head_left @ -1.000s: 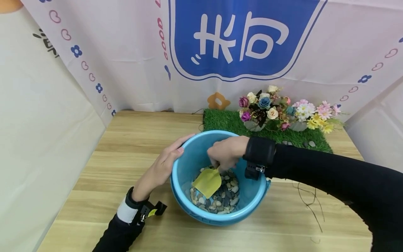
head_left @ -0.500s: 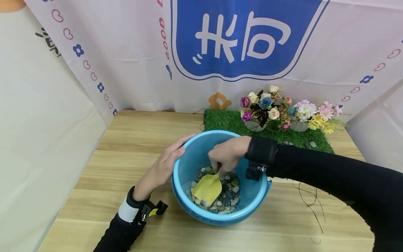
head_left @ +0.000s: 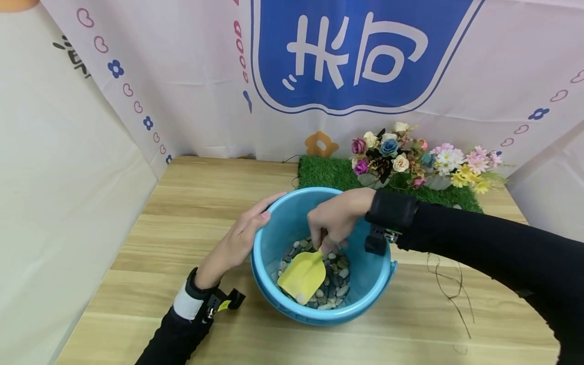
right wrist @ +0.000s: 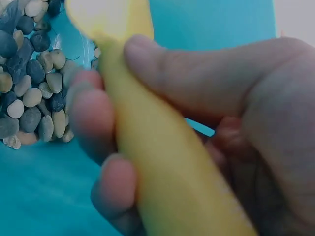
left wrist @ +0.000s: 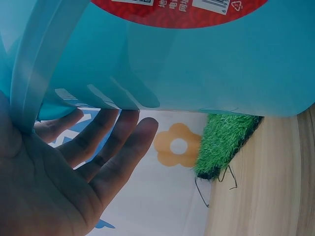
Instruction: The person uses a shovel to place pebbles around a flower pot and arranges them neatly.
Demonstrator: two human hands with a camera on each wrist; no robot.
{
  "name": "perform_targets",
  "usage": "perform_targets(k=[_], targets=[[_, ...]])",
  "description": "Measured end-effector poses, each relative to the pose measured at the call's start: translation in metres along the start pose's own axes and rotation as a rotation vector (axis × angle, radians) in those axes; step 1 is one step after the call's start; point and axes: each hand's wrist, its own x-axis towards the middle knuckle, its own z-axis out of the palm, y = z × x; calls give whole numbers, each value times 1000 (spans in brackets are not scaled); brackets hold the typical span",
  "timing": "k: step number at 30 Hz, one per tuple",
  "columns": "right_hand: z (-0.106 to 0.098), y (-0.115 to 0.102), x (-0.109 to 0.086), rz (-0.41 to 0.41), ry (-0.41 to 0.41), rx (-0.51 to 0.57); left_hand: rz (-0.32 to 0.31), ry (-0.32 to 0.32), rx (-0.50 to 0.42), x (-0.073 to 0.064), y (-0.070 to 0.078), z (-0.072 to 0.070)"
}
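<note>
A blue plastic bucket (head_left: 380,289) with pebbles (head_left: 335,289) at its bottom stands on the wooden table. On its left side my left hand (head_left: 237,238) holds the rim, thumb over the edge; in the left wrist view the fingers (left wrist: 123,157) lie along the outer wall. Inside the bucket my right hand (head_left: 335,218) grips the yellow handle (right wrist: 157,157) of a toy shovel, thumb pressed on top near the neck. The shovel's blade (head_left: 301,274) hangs over the pebbles, with a pale spot, perhaps a stone, near its tip.
Behind the bucket lies a green artificial grass mat (head_left: 326,172) bearing pots of roses (head_left: 388,152) and daisies (head_left: 461,162). Thin dark strands (head_left: 449,291) lie on the table (head_left: 182,203) at the right. A printed cloth (head_left: 205,76) hangs behind.
The shovel blade has moved toward the bucket's near side and looks larger, covering more pebbles. My right hand and wrist have shifted slightly up and right. My left hand keeps its place on the rim.
</note>
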Motion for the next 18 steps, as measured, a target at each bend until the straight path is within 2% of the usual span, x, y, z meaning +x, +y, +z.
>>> perform_targets(k=[5, 18], targets=[[2, -1, -8, -23, -22, 41, -5, 5, 2, 0, 0, 0], [-4, 1, -20, -103, 5, 43, 2, 6, -1, 0, -1, 1]])
